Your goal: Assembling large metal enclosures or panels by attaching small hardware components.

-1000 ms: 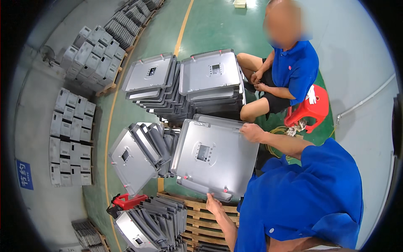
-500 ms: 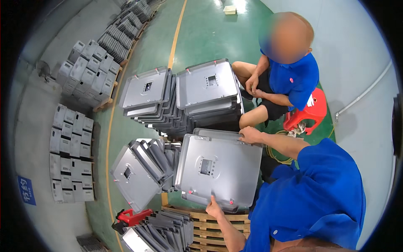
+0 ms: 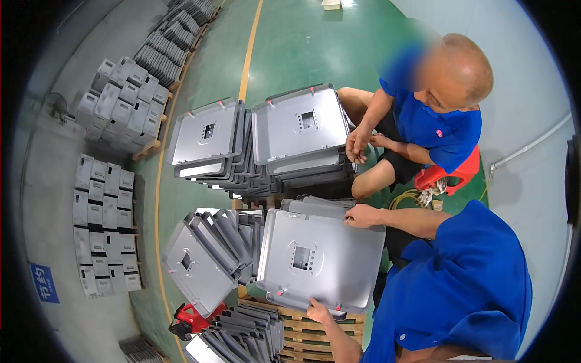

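A large grey metal panel [image 3: 339, 260] with a square cut-out in its middle lies on top of a stack of like panels in front of me. My right hand [image 3: 363, 216] has its fingers closed over the panel's far right edge. At the near edge, my left hand [image 3: 318, 311] grips the rim, one finger on the top face and the others partly hidden below. Small red pieces sit along this near edge. Beside it on the left, a tilted panel [image 3: 206, 272] leans on a fanned pile.
A co-worker in a blue shirt [image 3: 423, 115] sits across, by a red stool [image 3: 463, 172]. Two further panel stacks [image 3: 302, 130] [image 3: 206, 136] stand ahead. Nearer are a wooden pallet [image 3: 321, 330], more leaning panels [image 3: 254, 327] and a red stool [image 3: 193, 317]. Grey boxes [image 3: 112, 236] line the left wall.
The co-worker has leaned to the right, and one of their hands has come down beside the far stack. My hands keep their hold on the panel; the whole view has shifted slightly.
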### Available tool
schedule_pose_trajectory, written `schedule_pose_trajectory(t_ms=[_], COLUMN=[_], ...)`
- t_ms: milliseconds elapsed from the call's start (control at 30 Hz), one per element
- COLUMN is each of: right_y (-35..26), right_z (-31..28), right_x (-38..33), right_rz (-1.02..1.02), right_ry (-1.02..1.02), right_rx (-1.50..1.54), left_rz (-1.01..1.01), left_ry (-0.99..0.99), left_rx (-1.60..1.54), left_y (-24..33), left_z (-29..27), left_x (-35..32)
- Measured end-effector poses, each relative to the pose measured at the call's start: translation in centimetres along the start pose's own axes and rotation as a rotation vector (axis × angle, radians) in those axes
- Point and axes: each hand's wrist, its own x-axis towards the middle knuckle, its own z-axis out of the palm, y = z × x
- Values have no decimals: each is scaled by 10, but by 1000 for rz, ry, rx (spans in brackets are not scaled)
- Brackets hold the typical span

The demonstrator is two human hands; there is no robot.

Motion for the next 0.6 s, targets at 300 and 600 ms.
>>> schedule_pose_trajectory(t_ms=[300, 600], right_y=[4, 4], right_z=[18, -38], right_x=[-5, -42], right_rz=[58, 106], right_ry=[183, 376], right_rx=[94, 267], left_rz=[59, 257], left_ry=[91, 58], left_rx=[-29, -49], left_y=[24, 118], left_z=[-14, -56], left_x=[-13, -2])
